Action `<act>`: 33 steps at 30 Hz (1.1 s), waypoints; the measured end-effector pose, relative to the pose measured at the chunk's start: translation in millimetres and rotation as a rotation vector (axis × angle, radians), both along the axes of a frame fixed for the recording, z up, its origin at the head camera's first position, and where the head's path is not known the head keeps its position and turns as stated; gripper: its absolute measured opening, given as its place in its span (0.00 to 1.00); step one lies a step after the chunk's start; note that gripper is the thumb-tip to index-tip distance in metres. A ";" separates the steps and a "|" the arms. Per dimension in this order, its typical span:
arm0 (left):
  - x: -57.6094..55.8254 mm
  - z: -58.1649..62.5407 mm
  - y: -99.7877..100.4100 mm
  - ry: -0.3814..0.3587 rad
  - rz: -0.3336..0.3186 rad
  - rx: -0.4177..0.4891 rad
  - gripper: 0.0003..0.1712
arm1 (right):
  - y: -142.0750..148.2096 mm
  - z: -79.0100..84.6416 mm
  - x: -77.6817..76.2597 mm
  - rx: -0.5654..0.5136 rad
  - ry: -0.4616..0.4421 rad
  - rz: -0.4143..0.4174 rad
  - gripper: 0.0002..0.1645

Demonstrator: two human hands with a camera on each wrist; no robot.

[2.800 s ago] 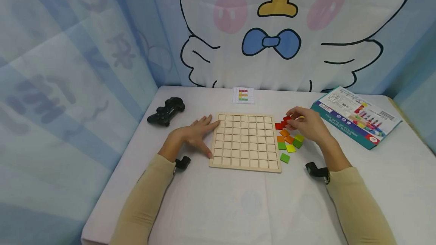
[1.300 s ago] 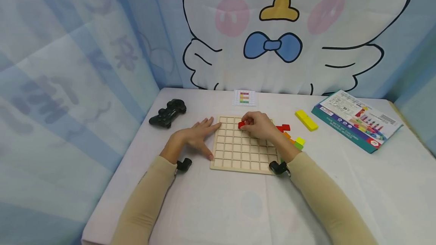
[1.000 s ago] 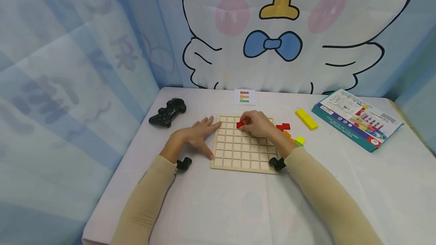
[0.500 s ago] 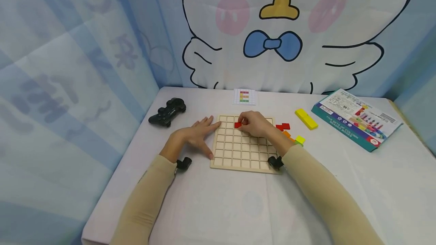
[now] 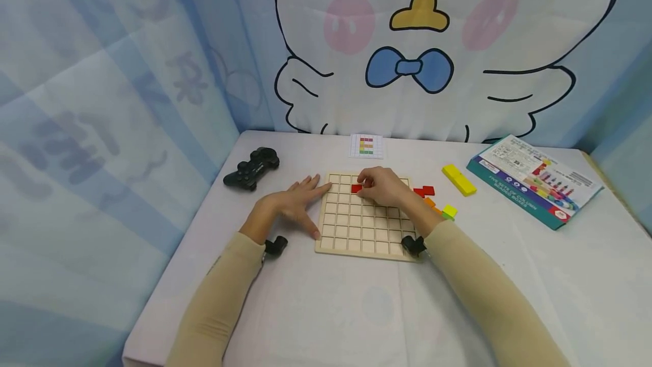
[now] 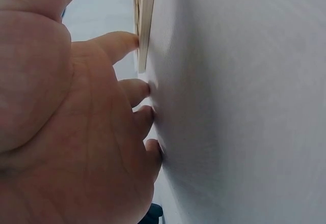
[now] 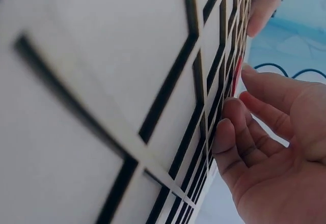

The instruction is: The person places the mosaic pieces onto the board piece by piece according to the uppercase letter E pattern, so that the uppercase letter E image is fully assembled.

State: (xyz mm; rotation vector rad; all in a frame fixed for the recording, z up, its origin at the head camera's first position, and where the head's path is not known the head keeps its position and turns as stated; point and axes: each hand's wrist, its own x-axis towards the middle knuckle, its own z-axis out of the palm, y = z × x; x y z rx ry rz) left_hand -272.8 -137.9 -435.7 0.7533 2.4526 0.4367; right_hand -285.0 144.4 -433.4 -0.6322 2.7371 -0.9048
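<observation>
A wooden grid board lies flat on the white table. My left hand spreads its straight fingers along the board's left side, with thumb and index fingertip at its edge; in the left wrist view, the left hand's other fingertips rest on the cloth. Over the upper middle of the grid, my right hand pinches a red square tile between thumb and index finger. The right wrist view shows this red tile low among the grid ridges, the right hand's other fingers curled beside it.
Right of the board lie red tiles, orange tiles and a yellow tile, partly hidden by my right arm. A yellow block and a game box sit farther right. A pattern card and black game controller lie behind.
My right hand has gone from the loose tiles leftward onto the board with a red tile, then shifted slightly left and lowered it into the grid. My left hand has stayed put.
</observation>
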 end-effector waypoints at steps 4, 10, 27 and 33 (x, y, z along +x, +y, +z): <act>0.7 -0.5 2.2 0.003 -0.005 0.002 0.80 | 6.0 7.2 6.6 -0.057 0.000 -0.014 0.18; 2.0 0.5 4.4 0.006 -0.001 -0.007 0.80 | 17.7 17.9 20.5 -0.134 0.029 -0.048 0.21; 1.9 0.7 2.3 0.029 -0.003 -0.021 0.80 | 54.8 35.4 54.0 -0.180 0.065 -0.155 0.24; 2.7 1.1 2.9 0.018 0.003 -0.014 0.80 | 67.1 35.4 50.6 -0.157 0.057 -0.189 0.26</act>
